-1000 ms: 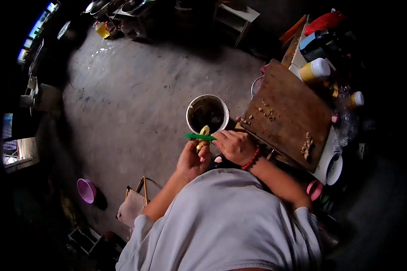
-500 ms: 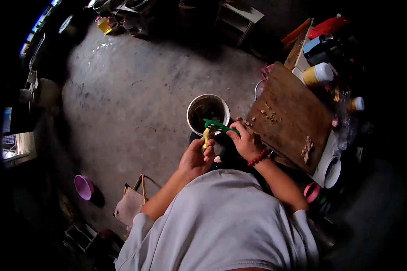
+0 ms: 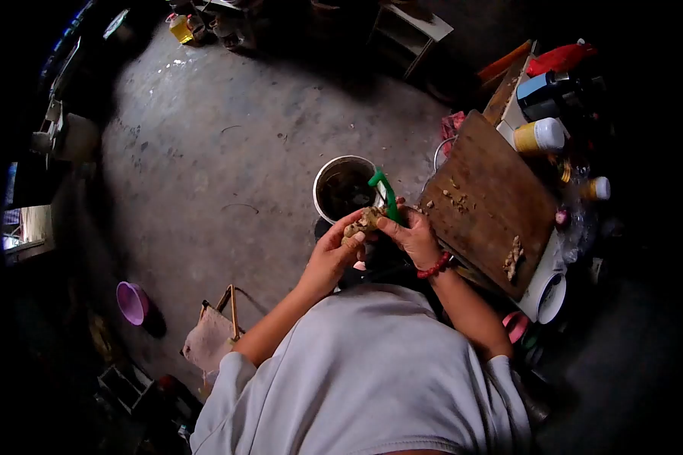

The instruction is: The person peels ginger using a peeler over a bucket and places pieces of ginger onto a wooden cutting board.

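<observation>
My left hand (image 3: 332, 254) grips a knobbly piece of ginger (image 3: 363, 223) near the bucket's lower rim. In my right hand (image 3: 415, 236) is a green peeler (image 3: 387, 193), its head pointing up and away from me. The right thumb also touches the ginger, and a red bead bracelet circles that wrist. Just beyond both hands stands a white-rimmed bucket (image 3: 319, 191) with dark contents. To the right, a brown wooden board (image 3: 495, 189) bears small scraps and another ginger piece (image 3: 513, 258).
Jars (image 3: 539, 136) and a blue-and-black object (image 3: 542, 89) stand beyond the board's right edge. A purple basin (image 3: 132, 303) and a small folding stool (image 3: 209, 337) are on the floor at the left. A low white shelf (image 3: 413, 24) stands at the back.
The peeler has swung from lying across the ginger to pointing upward. The ginger has turned, showing a brown, knobbly side, and my hands have come together around it.
</observation>
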Action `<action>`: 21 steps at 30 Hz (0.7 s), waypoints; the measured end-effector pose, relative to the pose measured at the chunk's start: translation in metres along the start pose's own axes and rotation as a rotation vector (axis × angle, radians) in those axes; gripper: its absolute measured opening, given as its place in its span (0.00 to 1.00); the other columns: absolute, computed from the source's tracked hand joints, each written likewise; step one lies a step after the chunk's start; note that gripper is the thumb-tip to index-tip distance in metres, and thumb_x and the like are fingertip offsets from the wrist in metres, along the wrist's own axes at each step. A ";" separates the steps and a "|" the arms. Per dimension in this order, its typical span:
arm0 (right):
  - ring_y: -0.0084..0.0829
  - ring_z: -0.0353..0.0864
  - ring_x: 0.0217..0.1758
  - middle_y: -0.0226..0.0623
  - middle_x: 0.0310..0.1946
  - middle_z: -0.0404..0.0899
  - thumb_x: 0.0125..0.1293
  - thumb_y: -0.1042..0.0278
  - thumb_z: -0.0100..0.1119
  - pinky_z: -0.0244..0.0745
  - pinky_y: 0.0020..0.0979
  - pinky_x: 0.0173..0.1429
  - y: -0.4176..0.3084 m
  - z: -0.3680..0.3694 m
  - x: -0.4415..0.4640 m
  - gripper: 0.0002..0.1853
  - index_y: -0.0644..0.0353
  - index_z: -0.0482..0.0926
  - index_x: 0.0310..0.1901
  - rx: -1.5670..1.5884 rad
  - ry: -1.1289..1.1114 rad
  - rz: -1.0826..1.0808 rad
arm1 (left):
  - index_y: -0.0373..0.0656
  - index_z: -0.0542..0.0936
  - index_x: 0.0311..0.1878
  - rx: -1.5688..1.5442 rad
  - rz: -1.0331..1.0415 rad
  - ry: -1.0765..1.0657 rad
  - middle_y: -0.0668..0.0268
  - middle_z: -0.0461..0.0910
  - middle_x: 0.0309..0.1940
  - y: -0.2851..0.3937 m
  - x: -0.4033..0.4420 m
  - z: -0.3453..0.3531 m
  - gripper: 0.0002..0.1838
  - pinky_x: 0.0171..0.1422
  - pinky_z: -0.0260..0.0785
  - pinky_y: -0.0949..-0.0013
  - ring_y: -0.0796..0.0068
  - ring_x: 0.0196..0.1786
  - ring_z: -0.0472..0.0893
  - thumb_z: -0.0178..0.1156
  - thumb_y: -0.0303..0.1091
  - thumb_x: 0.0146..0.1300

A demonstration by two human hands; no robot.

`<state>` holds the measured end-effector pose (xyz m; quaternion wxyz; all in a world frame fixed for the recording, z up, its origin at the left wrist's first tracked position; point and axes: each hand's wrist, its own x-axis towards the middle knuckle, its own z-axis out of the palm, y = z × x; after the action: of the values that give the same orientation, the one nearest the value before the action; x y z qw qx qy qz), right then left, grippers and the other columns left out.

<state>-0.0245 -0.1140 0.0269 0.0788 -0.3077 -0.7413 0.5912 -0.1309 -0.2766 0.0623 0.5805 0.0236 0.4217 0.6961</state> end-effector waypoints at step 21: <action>0.44 0.77 0.43 0.41 0.40 0.78 0.63 0.65 0.53 0.72 0.38 0.45 -0.049 -0.025 0.004 0.10 0.57 0.75 0.44 -0.506 -0.053 -0.322 | 0.45 0.65 0.57 -0.300 -0.077 -0.024 0.67 0.74 0.47 0.018 0.017 -0.008 0.17 0.54 0.68 0.66 0.72 0.50 0.76 0.49 0.32 0.65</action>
<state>-0.0338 -0.0961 0.0787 0.0730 -0.1806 -0.9062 0.3754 -0.1543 -0.2661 0.0603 0.6089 -0.0715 0.3065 0.7282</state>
